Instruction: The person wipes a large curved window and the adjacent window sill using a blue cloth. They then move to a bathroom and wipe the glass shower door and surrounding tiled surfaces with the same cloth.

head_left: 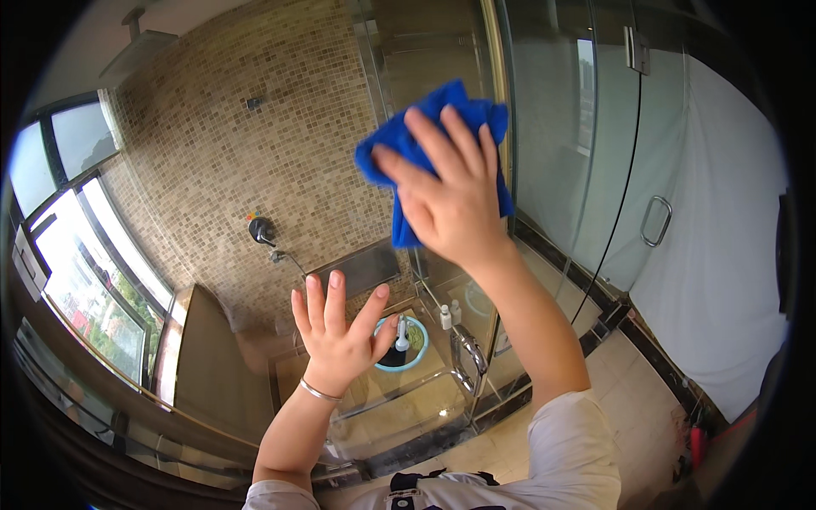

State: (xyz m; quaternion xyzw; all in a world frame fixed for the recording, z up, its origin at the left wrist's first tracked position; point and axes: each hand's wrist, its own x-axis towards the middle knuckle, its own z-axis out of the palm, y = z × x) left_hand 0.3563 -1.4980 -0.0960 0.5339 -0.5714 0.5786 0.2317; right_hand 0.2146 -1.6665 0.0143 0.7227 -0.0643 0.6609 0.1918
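Observation:
My right hand (459, 204) is raised at the upper middle and spread over a crumpled blue cloth (389, 140), holding it against what looks like a clear glass panel (463, 51). Folds of the cloth stick out past the fingers on both sides. Lower and to the left, my left hand (334, 342) has its fingers stretched apart and holds nothing. Whether its palm touches the glass I cannot tell. Behind that hand, lower down, is a light blue basin (425, 350) with a shower handpiece and something green in it.
A chrome bar handle (469, 361) and small bottles (446, 318) are right of the basin. Mosaic wall tiles (314, 153) carry a shower valve (262, 229). Windows (93, 246) line the left. At right stand a glass door with a metal handle (656, 221) and a white sheet (722, 229).

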